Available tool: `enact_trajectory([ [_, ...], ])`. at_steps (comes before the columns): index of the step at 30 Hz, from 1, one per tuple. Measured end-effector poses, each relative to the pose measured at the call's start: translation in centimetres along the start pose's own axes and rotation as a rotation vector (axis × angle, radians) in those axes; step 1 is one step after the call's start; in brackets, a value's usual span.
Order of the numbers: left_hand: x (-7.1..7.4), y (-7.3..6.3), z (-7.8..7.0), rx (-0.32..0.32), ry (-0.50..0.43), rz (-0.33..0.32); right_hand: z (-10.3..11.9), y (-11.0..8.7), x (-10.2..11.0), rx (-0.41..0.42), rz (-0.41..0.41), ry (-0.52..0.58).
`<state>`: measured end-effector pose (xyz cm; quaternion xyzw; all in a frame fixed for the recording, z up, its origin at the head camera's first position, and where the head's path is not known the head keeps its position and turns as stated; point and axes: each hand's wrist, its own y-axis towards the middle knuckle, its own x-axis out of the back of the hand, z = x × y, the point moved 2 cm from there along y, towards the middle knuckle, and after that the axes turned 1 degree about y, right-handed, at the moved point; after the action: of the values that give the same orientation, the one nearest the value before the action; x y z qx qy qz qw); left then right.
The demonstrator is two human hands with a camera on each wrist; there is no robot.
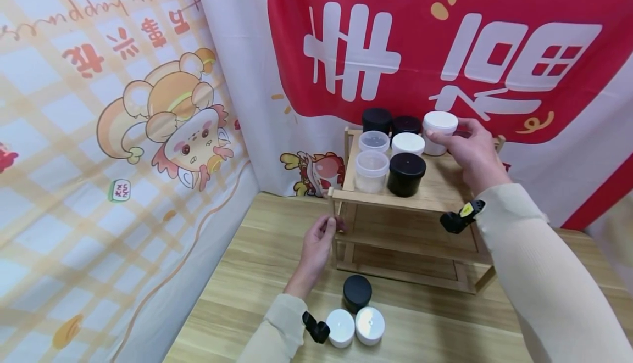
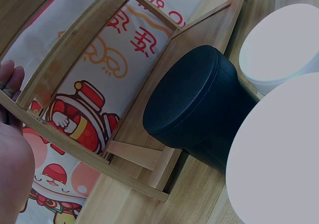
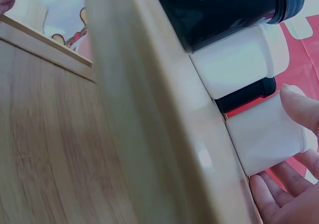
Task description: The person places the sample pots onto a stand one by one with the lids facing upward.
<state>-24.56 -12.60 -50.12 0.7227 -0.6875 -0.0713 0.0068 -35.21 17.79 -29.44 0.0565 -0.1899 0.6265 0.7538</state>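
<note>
My right hand (image 1: 475, 146) holds a white lidded jar (image 1: 440, 127) at the back right of a small wooden rack's top board (image 1: 445, 182). In the right wrist view, thumb and fingers lie around that white jar (image 3: 266, 134), its base right at the board. Left of it stand a second white jar (image 1: 407, 144), a black jar (image 1: 406, 174) in front, two clear tubs, the front tub (image 1: 371, 172) nearer me, and two black jars behind. My left hand (image 1: 318, 239) grips the rack's left front post (image 2: 35, 115), its fingers partly hidden behind the wood.
On the wooden surface (image 1: 232, 280) before the rack stand a black jar (image 1: 357, 292) and two white jars, one white jar (image 1: 370, 325) at the right. Lower shelves (image 1: 405, 234) sit under the top board. Printed cloth (image 1: 237, 77) hangs behind and at the left.
</note>
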Motion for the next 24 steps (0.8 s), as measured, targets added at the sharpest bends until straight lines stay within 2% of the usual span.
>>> enact_trajectory([
  [9,-0.07,0.09,0.01,-0.016,-0.007,0.010,0.02,0.08,-0.14,0.002,-0.009,0.001],
  [24,0.00,0.08,0.11,0.013,-0.002,0.003,-0.54,-0.57,-0.06,0.000,0.037,0.036],
])
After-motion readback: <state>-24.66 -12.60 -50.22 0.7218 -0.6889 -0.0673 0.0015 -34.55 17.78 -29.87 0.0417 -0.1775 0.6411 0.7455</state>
